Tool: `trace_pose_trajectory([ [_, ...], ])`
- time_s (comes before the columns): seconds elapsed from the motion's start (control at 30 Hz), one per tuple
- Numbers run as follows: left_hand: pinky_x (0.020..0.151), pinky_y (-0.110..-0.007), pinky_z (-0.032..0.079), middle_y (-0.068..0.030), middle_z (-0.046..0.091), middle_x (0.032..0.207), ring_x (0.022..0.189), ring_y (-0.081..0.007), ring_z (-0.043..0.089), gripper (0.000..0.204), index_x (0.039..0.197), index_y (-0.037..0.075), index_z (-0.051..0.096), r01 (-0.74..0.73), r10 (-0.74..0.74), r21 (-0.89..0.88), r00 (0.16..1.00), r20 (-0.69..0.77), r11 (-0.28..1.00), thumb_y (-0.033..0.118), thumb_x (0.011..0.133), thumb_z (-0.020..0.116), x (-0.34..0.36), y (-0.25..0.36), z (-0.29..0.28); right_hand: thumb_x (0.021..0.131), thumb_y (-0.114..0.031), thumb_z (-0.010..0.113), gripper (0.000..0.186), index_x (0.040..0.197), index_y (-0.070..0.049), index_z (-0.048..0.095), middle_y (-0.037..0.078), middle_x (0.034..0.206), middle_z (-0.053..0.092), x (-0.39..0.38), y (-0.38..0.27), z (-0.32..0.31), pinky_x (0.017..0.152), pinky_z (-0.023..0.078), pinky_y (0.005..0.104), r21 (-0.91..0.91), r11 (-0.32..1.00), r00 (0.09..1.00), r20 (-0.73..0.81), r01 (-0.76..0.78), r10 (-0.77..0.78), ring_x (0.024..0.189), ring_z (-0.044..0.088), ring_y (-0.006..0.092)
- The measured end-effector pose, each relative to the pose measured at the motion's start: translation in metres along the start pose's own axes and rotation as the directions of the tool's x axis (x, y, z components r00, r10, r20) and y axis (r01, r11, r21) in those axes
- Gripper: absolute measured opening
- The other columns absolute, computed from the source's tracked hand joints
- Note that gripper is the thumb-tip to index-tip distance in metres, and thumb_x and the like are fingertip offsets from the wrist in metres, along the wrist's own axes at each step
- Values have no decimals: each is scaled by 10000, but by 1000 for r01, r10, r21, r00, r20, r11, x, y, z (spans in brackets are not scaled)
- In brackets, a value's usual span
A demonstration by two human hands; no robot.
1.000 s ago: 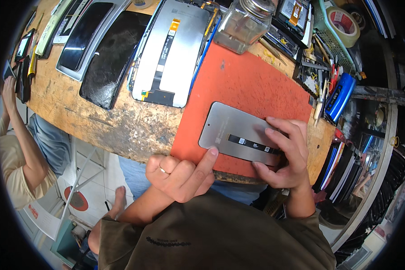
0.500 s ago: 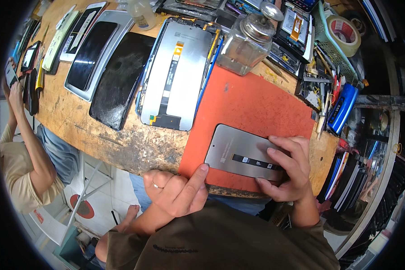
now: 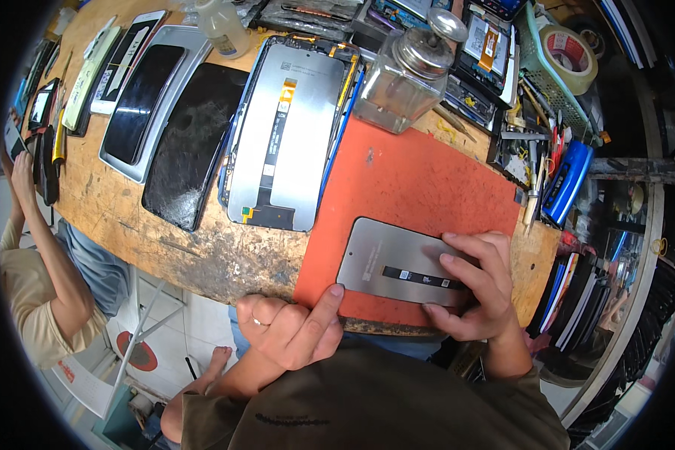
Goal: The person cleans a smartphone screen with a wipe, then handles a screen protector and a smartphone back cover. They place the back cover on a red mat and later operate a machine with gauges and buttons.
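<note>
A grey-backed phone screen panel [image 3: 382,251] with a black ribbon cable lies face down on an orange-red mat [image 3: 420,180]. My right hand [image 3: 481,289] closes over its right end, fingers on the far edge and thumb on the near one. At the panel's near left corner, the index fingertip of my left hand [image 3: 292,330] touches the edge. The other fingers of that hand are curled in, and what they may hold is hidden. Left of the mat rests an opened tablet-like device [image 3: 300,150] with a silver back plate and ribbon cable.
A dark cracked screen [image 3: 191,142] and a phone [image 3: 144,101] in a silver tray lie farther left. Behind the mat stands a glass jar [image 3: 401,86] with a metal lid. Tools and a blue device [image 3: 567,184] crowd the right. Another person's arm [image 3: 56,255] is at far left.
The whole scene sits slightly lower and more to the left in view. Both hands keep their places on the panel, with no clear change in grip.
</note>
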State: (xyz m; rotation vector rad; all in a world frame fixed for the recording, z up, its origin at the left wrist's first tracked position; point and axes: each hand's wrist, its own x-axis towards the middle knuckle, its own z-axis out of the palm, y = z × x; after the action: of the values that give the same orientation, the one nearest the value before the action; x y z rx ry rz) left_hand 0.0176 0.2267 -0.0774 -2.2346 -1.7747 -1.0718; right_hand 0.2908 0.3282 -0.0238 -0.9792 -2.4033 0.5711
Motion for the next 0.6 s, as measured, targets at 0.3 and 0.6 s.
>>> trace_pose_trajectory([
  [0.3,678,-333,289,35,280,689,651,-163,324,471,1155,177,829,-26,25,22,999,29,999,160,723,641,-1,-2,-2,647,-253,880,648,1246,-75,707,167,1303,682,-1,2,-1,863,398,428,8,1000,1000,4,7,-7,948,621,277],
  [0.6,691,-334,294,36,296,703,657,-162,331,462,1184,177,815,-52,50,36,997,51,998,159,752,652,0,-3,-4,652,-269,875,624,1222,-62,730,164,1324,674,-2,2,-2,871,400,433,13,1000,1000,19,-6,5,964,623,282],
])
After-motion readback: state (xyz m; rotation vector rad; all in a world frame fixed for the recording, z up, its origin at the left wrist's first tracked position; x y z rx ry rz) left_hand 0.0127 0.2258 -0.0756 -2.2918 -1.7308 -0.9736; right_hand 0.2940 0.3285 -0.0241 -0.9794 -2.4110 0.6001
